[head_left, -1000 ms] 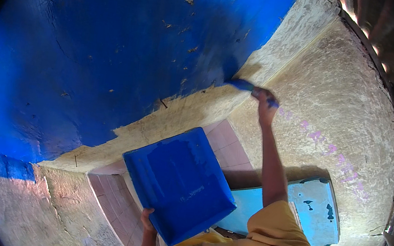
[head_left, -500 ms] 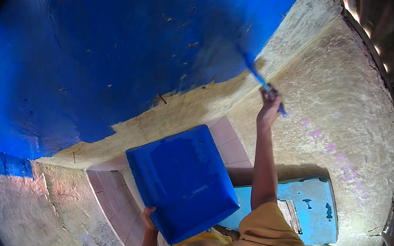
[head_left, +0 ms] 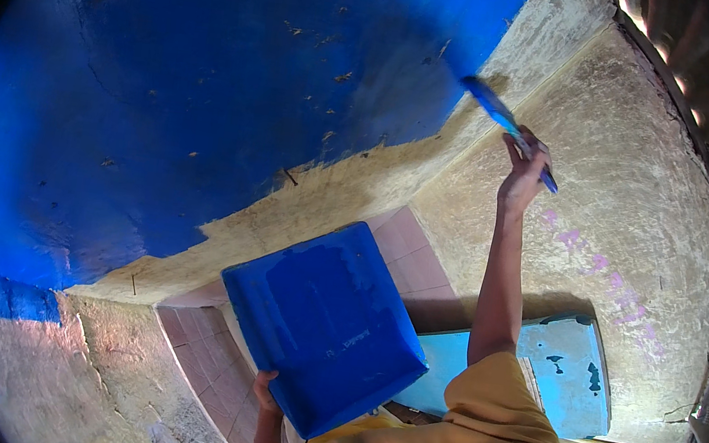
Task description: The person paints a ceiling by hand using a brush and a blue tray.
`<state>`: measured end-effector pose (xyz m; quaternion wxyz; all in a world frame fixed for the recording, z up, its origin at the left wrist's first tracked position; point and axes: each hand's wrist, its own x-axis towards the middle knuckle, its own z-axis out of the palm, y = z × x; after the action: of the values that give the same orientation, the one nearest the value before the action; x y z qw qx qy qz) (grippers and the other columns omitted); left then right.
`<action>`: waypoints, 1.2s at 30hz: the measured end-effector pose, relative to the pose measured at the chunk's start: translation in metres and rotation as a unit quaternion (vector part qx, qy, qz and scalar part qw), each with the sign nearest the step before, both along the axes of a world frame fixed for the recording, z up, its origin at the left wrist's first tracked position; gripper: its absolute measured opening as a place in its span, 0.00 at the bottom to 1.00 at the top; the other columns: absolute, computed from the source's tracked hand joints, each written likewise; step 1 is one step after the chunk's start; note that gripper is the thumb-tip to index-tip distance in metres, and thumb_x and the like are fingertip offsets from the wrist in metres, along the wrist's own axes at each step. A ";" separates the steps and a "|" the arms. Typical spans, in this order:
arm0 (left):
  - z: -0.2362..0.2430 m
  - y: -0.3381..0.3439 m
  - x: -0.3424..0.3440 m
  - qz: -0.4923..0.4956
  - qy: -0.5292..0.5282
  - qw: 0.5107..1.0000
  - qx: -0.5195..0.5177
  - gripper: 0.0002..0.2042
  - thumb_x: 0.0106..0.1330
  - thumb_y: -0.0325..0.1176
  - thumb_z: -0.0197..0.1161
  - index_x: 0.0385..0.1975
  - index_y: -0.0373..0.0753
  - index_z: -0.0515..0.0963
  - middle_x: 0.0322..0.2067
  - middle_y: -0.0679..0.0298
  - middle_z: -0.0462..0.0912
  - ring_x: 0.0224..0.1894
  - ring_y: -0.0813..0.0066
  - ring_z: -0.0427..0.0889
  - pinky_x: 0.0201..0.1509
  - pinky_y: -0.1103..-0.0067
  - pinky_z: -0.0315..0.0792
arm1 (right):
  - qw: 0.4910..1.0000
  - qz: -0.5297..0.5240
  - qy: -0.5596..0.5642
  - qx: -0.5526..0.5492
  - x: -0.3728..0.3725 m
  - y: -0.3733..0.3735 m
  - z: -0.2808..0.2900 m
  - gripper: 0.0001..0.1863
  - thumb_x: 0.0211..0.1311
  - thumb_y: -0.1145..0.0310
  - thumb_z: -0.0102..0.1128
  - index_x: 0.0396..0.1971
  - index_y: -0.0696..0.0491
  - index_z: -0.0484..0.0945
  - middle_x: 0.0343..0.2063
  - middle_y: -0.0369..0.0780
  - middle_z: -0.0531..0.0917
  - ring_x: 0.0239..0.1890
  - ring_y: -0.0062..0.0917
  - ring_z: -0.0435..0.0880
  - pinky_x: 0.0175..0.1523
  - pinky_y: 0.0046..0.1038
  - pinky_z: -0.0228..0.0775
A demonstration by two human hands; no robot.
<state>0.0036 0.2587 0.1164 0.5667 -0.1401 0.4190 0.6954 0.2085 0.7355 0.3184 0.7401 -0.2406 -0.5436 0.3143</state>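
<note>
My right hand (head_left: 525,165) is closed round the handle of a paintbrush (head_left: 494,108), its bristles covered in blue paint. The brush tip is at the ragged right edge of the blue painted wall area (head_left: 212,80), close to the corner with the bare wall. Whether the bristles touch the wall I cannot tell. My left hand (head_left: 266,390) grips the lower left edge of a blue paint tray (head_left: 333,325), held in front of my body. Wet blue paint coats the tray's inside.
Bare beige wall (head_left: 592,162) stretches along the right, with faint pink marks. A light blue chipped board (head_left: 570,376) leans low beside my right arm. Pinkish tiles (head_left: 209,363) lie below. Nails (head_left: 291,176) stick out near the painted edge.
My right hand has moved the brush to the right and slightly up, toward the corner of the wall. My left hand and the paint tray have hardly shifted.
</note>
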 end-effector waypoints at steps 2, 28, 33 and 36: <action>0.001 0.001 0.000 -0.003 0.003 1.000 -0.004 0.28 0.45 0.41 0.56 0.48 0.33 0.69 0.41 0.56 0.74 0.43 0.60 0.73 0.50 0.70 0.69 | 0.995 0.039 0.091 0.001 0.005 -0.009 0.001 0.17 0.66 0.61 0.46 0.35 0.62 0.74 0.38 0.50 0.79 0.42 0.36 0.80 0.50 0.43 0.74; 0.005 0.003 0.009 -0.029 0.007 1.000 -0.008 0.27 0.47 0.38 0.55 0.50 0.34 0.68 0.43 0.55 0.75 0.45 0.59 0.73 0.52 0.69 0.69 | 0.977 0.033 0.130 0.166 -0.022 0.032 0.193 0.16 0.63 0.62 0.40 0.32 0.61 0.71 0.36 0.49 0.78 0.40 0.39 0.80 0.54 0.39 0.72; 0.001 -0.004 0.011 -0.023 0.014 0.999 -0.018 0.27 0.47 0.37 0.54 0.51 0.34 0.68 0.44 0.55 0.75 0.46 0.59 0.73 0.53 0.69 0.68 | 0.996 -0.009 0.014 0.083 -0.014 0.022 0.115 0.17 0.67 0.61 0.41 0.35 0.60 0.72 0.38 0.49 0.79 0.44 0.40 0.79 0.54 0.45 0.71; 0.005 -0.005 0.012 -0.016 0.022 0.999 -0.035 0.27 0.47 0.37 0.54 0.51 0.34 0.68 0.44 0.55 0.74 0.46 0.59 0.73 0.53 0.69 0.68 | 0.997 -0.023 -0.079 0.008 0.011 0.010 0.084 0.18 0.67 0.58 0.43 0.38 0.60 0.71 0.40 0.50 0.78 0.45 0.39 0.78 0.54 0.46 0.71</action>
<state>0.0154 0.2536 0.1217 0.5629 -0.1376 0.4581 0.6740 0.2192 0.7452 0.4019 0.7039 -0.2710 -0.5969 0.2734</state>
